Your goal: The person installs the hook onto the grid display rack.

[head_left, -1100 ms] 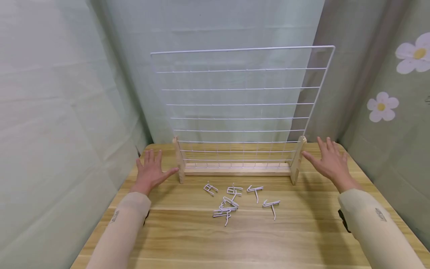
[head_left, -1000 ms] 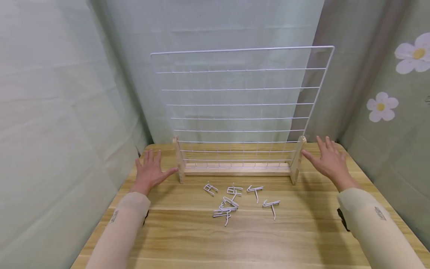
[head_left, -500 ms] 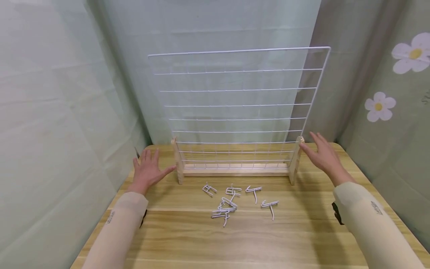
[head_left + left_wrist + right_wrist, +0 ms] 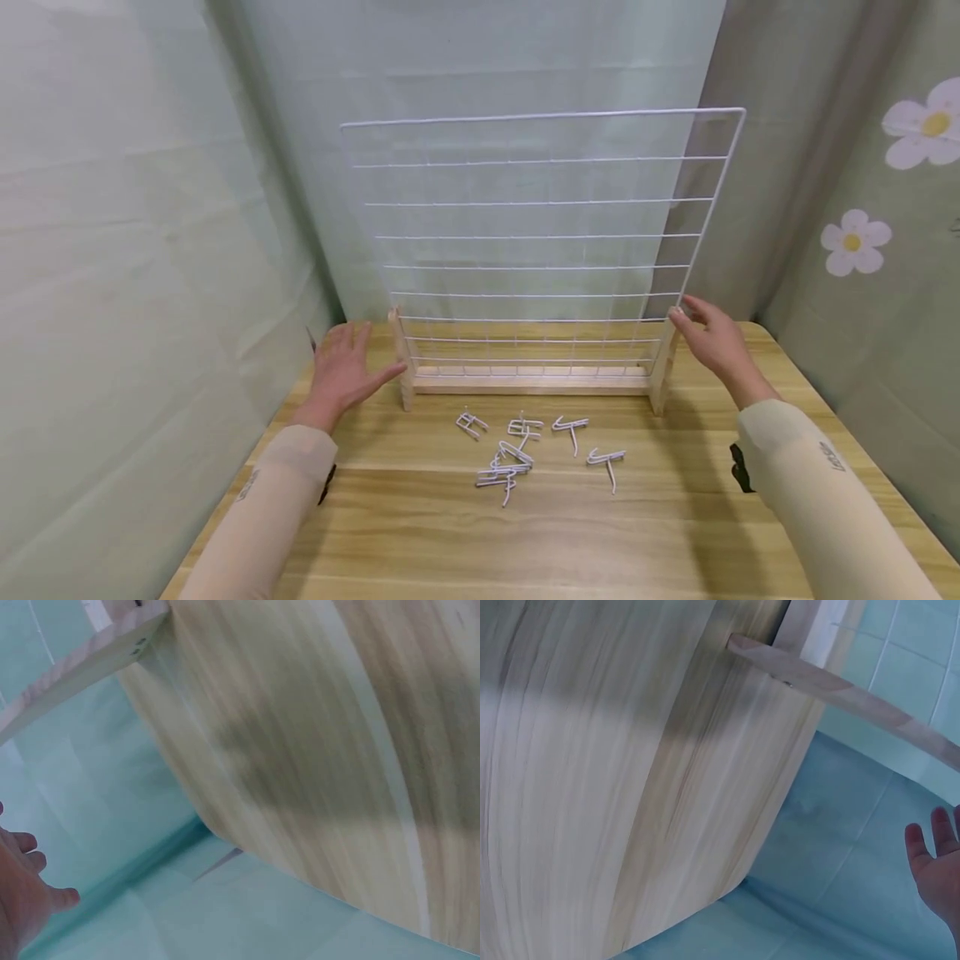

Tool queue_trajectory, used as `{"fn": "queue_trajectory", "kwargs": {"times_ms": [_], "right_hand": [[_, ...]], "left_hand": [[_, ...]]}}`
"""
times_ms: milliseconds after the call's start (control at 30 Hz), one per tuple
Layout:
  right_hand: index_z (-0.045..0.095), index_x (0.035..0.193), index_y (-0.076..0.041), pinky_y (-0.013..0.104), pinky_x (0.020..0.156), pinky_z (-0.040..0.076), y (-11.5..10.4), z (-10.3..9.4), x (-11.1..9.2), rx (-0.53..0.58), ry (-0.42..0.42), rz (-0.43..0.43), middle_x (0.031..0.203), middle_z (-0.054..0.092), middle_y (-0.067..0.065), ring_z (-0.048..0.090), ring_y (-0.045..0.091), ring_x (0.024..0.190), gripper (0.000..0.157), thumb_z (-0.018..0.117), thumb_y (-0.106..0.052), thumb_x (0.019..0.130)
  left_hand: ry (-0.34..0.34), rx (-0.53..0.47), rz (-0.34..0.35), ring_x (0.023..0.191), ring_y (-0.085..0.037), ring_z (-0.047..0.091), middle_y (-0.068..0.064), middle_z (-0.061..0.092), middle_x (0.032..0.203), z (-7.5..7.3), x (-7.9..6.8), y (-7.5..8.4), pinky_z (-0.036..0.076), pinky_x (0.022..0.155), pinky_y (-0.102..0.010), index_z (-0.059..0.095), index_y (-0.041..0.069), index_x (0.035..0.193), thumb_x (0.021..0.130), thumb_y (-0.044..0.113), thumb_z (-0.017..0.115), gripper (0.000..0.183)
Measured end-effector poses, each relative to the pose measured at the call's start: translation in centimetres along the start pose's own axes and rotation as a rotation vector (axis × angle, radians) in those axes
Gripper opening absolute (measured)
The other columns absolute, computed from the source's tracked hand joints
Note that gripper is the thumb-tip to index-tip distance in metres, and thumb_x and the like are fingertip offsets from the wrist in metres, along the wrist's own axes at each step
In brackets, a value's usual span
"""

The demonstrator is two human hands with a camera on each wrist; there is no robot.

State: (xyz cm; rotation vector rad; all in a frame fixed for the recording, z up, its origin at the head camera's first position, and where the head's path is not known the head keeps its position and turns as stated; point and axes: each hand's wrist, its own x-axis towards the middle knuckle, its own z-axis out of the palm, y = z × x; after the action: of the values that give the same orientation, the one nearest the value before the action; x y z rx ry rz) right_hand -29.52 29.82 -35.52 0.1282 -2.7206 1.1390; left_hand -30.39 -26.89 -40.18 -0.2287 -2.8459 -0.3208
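Note:
A white wire grid panel (image 4: 540,237) stands upright in a pale wooden stand (image 4: 531,386) with a post at each end. My left hand (image 4: 343,373) is beside the left post (image 4: 402,360), fingers spread and the thumb reaching to the post's edge; whether it touches cannot be told. At the right post (image 4: 660,363) is my right hand (image 4: 717,340), its thumb at the top end and the other fingers extended toward the far side. In the right wrist view the fingers (image 4: 943,832) look straight and spread. Several white wire hooks (image 4: 504,467) lie in front of the stand.
The wood-grain table (image 4: 420,542) carries the stand toward its back edge. Pale green cloth (image 4: 150,250) hangs on the left and behind, and a flowered cloth (image 4: 855,333) on the right.
My right hand has moved left and in to the right post's top. The left hand has shifted slightly toward its post, with its thumb raised a little. The hooks lie as before.

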Motion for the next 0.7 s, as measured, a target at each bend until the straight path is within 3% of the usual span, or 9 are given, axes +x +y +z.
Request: {"fn": "queue_trajectory", "kwargs": {"times_ms": [500, 700], "right_hand": [[0.051, 0.139, 0.004, 0.06, 0.097, 0.042, -0.1, 0.5, 0.3, 0.121, 0.095, 0.03, 0.138, 0.05, 0.03, 0.048, 0.045, 0.124, 0.058, 0.044, -0.043, 0.105], [0.052, 0.14, 0.002, 0.047, 0.099, 0.046, -0.1, 0.7, 0.7, 0.234, 0.081, 0.08, 0.138, 0.052, 0.023, 0.05, 0.034, 0.121, 0.058, 0.045, -0.043, 0.104]], "left_hand": [[0.041, -0.08, 0.029, 0.143, -0.048, 0.019, -0.027, 0.021, 0.157, -1.6, 0.7, 2.3, 0.012, 0.109, -0.07, 0.02, 0.005, 0.157, 0.086, 0.074, 0.053, 0.104], [0.055, -0.122, 0.042, 0.143, -0.045, 0.021, -0.024, 0.024, 0.158, -2.1, 0.6, 3.2, 0.015, 0.109, -0.07, 0.022, 0.008, 0.157, 0.087, 0.071, 0.056, 0.101]]}}
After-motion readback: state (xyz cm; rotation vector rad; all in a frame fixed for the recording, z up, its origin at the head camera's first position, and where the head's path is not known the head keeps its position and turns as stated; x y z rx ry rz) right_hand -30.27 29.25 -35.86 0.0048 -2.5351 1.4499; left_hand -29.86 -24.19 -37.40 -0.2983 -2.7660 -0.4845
